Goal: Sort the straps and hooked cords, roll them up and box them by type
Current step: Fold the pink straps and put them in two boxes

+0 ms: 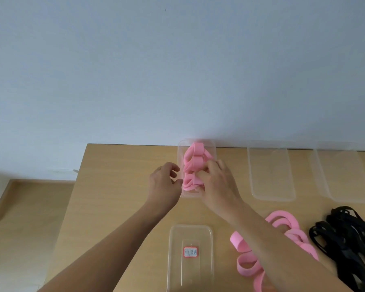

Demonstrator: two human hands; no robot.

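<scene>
Hands both up at the far pink box (180, 152), a clear tray against the wall on the wood table (118, 186). Box is stuffed w/ pink rolls (195, 159), looped straps piled front to back. Right hand (218, 182) is on the near end of the pile, fingers curled down into the pink loops, pinching/pressing them; exact grip partly hidden by the knuckles. Left hand (163, 182) sits just beside the box's left wall, fingers loosely curled, thumb tip near the pink at the box edge, holding nothing as far as can be seen.

Near edge, between the forearms: another clear box (173, 249) w/ a small red-framed label (190, 252) inside, text unreadable. Right of it, under the right forearm, loose pink straps (247, 264) sprawl in loops on the table. Further right, a tangle of black cords (346, 234), hooks not clear enough to tell. Two more clear boxes at the back right: mid box (251, 175) and right box (316, 175).
</scene>
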